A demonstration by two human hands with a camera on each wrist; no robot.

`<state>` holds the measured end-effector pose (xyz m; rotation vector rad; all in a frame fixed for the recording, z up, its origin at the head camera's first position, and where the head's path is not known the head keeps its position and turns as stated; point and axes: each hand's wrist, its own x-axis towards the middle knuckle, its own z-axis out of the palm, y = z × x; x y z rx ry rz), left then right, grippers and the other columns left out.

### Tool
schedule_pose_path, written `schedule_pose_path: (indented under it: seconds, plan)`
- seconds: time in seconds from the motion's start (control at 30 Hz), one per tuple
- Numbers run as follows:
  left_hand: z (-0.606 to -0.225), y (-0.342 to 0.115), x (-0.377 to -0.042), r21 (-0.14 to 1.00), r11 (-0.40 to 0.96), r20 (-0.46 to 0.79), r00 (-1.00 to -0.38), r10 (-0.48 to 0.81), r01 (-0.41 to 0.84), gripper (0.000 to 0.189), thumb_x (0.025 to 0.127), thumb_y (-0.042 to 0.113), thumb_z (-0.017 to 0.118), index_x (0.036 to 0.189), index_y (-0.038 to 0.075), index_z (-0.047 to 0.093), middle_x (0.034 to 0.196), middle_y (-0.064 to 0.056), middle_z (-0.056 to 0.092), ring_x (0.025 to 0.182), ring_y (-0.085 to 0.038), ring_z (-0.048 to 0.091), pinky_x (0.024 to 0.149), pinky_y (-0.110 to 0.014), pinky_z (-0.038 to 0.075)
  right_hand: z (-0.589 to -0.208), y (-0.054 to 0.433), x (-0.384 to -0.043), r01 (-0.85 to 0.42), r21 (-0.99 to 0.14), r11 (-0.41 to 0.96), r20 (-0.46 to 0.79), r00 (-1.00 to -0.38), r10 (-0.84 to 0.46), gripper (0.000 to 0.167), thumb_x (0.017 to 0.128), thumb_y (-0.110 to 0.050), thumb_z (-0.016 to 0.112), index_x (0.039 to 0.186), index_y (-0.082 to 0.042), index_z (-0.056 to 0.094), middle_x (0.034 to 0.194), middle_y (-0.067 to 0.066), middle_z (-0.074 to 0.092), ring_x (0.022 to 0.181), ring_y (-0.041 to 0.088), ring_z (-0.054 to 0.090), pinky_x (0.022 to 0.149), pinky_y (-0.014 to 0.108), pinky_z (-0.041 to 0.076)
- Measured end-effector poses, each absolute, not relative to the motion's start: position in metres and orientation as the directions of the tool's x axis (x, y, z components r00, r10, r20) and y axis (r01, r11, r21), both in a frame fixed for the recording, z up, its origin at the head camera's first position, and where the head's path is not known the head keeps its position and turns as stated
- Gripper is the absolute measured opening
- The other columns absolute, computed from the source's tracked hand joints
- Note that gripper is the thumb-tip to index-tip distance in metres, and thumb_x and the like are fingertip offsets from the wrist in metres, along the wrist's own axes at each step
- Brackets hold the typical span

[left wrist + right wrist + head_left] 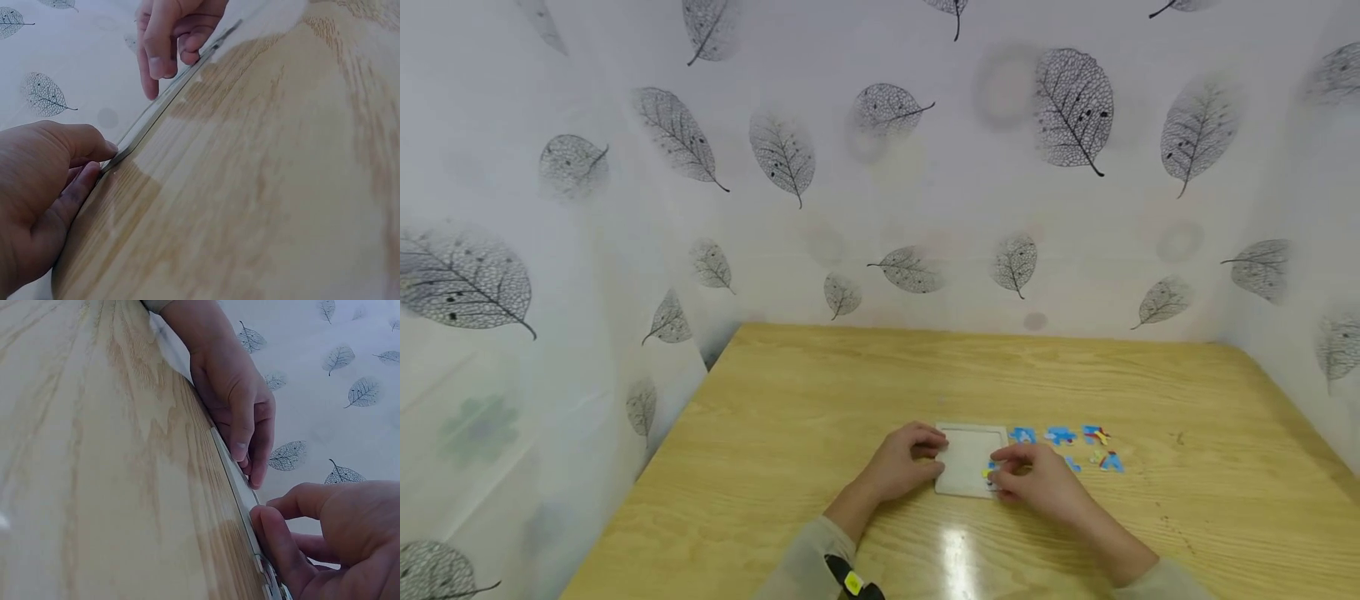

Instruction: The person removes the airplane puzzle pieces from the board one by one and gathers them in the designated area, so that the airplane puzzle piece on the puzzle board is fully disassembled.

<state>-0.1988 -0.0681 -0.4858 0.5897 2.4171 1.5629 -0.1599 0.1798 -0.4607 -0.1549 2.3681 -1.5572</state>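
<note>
A flat white puzzle tray [966, 458] with a raised rim lies on the wooden table. My left hand [904, 461] holds the tray at its left edge, thumb near the front corner and fingers farther back. In the left wrist view, the fingertips of the left hand [56, 187] sit right at the tray's corner. Over the tray's right side, my right hand [1041, 481] pinches a small blue and yellow puzzle piece [988, 473] between thumb and fingers. The right wrist view shows that hand [331, 537] low over the tray [234, 475], with the piece hidden by its fingers.
To the right of the tray lie several loose blue puzzle pieces, among them one at the back [1060, 435], a red and yellow one [1096, 434] and a nearer one [1108, 461]. A leaf-patterned curtain [910, 208] hangs behind the wooden table [820, 383].
</note>
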Motion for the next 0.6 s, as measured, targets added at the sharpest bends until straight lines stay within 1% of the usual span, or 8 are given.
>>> schedule_pose_path:
  seconds: [0.2, 0.27, 0.4, 0.53, 0.6]
  plan:
    - [-0.4870, -0.0704, -0.1972, 0.907, 0.362, 0.040, -0.900, 0.434, 0.215, 0.027, 0.088, 0.005, 0.073, 0.114, 0.001, 0.070, 0.122, -0.006, 0.062, 0.109, -0.019, 0.066, 0.095, -0.017, 0.054, -0.4616, 0.1736, -0.1576, 0.030, -0.892, 0.450, -0.151, -0.960, -0.237, 0.035, 0.084, -0.007, 0.077, 0.114, 0.008, 0.066, 0.085, 0.008, 0.059, 0.069, 0.016, 0.065, 0.060, 0.023, 0.060]
    - [-0.4872, -0.0711, -0.1967, 0.907, 0.361, 0.041, -0.901, 0.432, 0.215, 0.027, 0.088, 0.005, 0.074, 0.114, 0.002, 0.070, 0.122, -0.006, 0.062, 0.109, -0.020, 0.066, 0.095, -0.019, 0.054, -0.4622, 0.1725, -0.1572, 0.016, -0.887, 0.462, -0.140, -0.962, -0.236, 0.033, 0.084, -0.007, 0.077, 0.112, 0.007, 0.067, 0.084, 0.008, 0.058, 0.068, 0.016, 0.064, 0.059, 0.023, 0.060]
    - [-0.4863, -0.0709, -0.1971, 0.906, 0.362, 0.043, -0.901, 0.432, 0.217, 0.027, 0.088, 0.006, 0.073, 0.114, 0.001, 0.070, 0.122, -0.005, 0.063, 0.110, -0.020, 0.066, 0.095, -0.018, 0.054, -0.4615, 0.1721, -0.1583, -0.003, -0.856, 0.517, -0.137, -0.963, -0.234, 0.029, 0.084, -0.009, 0.077, 0.110, 0.003, 0.068, 0.083, 0.006, 0.057, 0.066, 0.014, 0.062, 0.056, 0.022, 0.057]
    - [-0.4853, -0.0697, -0.1980, 0.905, 0.363, 0.046, -0.899, 0.436, 0.222, 0.026, 0.088, 0.005, 0.072, 0.114, 0.001, 0.069, 0.122, -0.006, 0.062, 0.110, -0.021, 0.066, 0.095, -0.017, 0.053, -0.4587, 0.1713, -0.1589, -0.002, -0.818, 0.575, -0.141, -0.969, -0.203, 0.026, 0.084, -0.010, 0.078, 0.106, -0.002, 0.067, 0.084, 0.005, 0.057, 0.065, 0.014, 0.059, 0.054, 0.023, 0.054]
    - [-0.4856, -0.0692, -0.1981, 0.904, 0.364, 0.047, -0.897, 0.439, 0.226, 0.026, 0.089, 0.005, 0.072, 0.114, 0.000, 0.069, 0.122, -0.006, 0.062, 0.111, -0.020, 0.065, 0.095, -0.017, 0.053, -0.4579, 0.1706, -0.1581, 0.023, -0.824, 0.566, -0.148, -0.973, -0.175, 0.027, 0.082, -0.009, 0.079, 0.104, -0.003, 0.066, 0.089, 0.007, 0.058, 0.068, 0.014, 0.059, 0.055, 0.023, 0.055]
